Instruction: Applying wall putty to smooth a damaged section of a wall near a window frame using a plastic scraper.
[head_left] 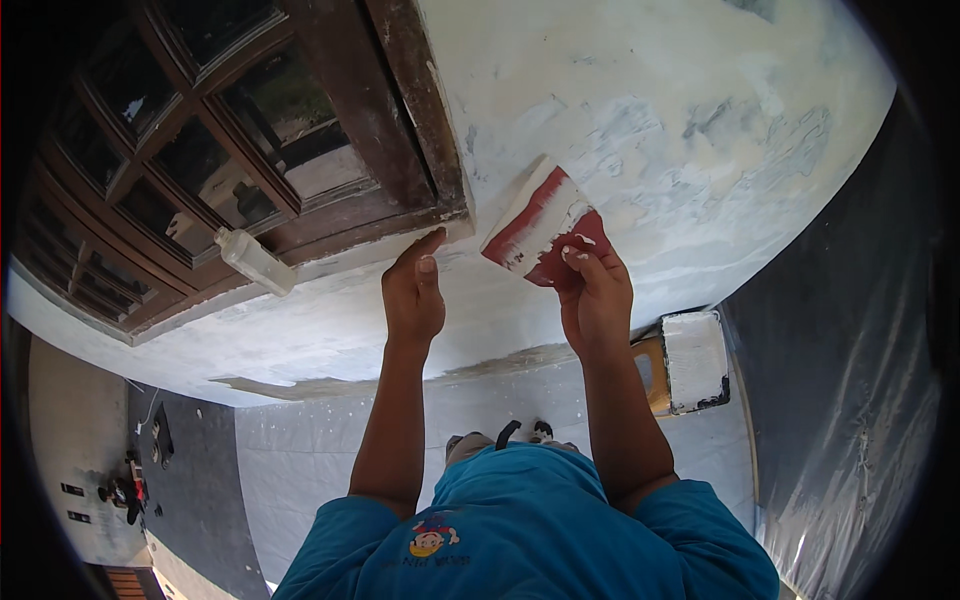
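Right hand gripped the red scraper, right of the window, before the wall; left hand held nothing, apart, near the window's corner, contact unclear; light, even pressure, edge flat, was judged best.
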